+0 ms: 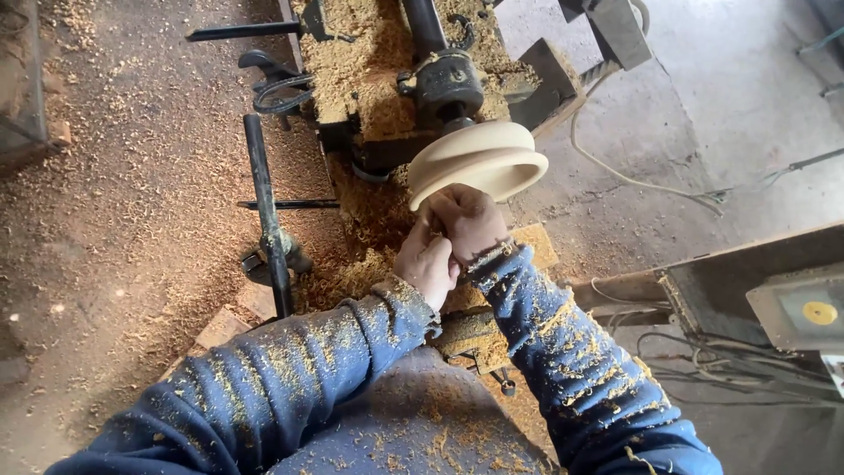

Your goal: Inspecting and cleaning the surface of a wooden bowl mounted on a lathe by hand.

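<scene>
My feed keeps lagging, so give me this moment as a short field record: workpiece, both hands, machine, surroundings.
workpiece: pale round wooden disc, mounted on the lathe's dark metal head
left hand: closed, just below the disc, pressed against the right hand
right hand: closed, at the disc's lower rim; what it grips is hidden
sleeves: blue, flecked with shavings
lathe bed: covered in sawdust
floor: strewn with shavings
cable: pale, lying right of the lathe

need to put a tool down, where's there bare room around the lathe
Barest patch: the grey floor right of the lathe, past the white cable. Left, the floor lies under shavings. Crowded: both hands at the wooden bowl, wires lower right.
</scene>
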